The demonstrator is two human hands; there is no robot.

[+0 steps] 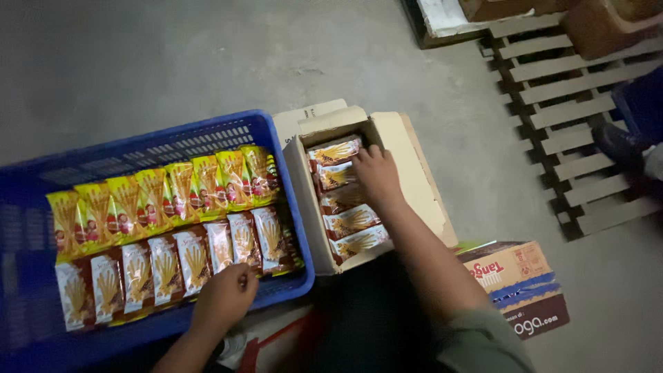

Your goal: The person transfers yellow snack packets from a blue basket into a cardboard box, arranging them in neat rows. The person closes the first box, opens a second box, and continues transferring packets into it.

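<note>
A blue plastic crate [276, 138] on the floor holds two rows of upright snack packs: yellow ones [166, 197] at the back, brown-and-white ones [166, 266] in front. My left hand [224, 297] rests on the front row near its right end, fingers curled against a pack. To the right stands an open cardboard box [407, 173] with several brown-and-white snack packs [349, 224] lying inside. My right hand [376, 176] reaches into this box, its fingers closed around the packs near the top.
A closed printed carton [514, 283] lies by my right arm. Wooden pallets [573, 110] stretch across the upper right, with brown boxes [601, 24] on them. Bare grey concrete floor [173, 62] lies beyond the crate.
</note>
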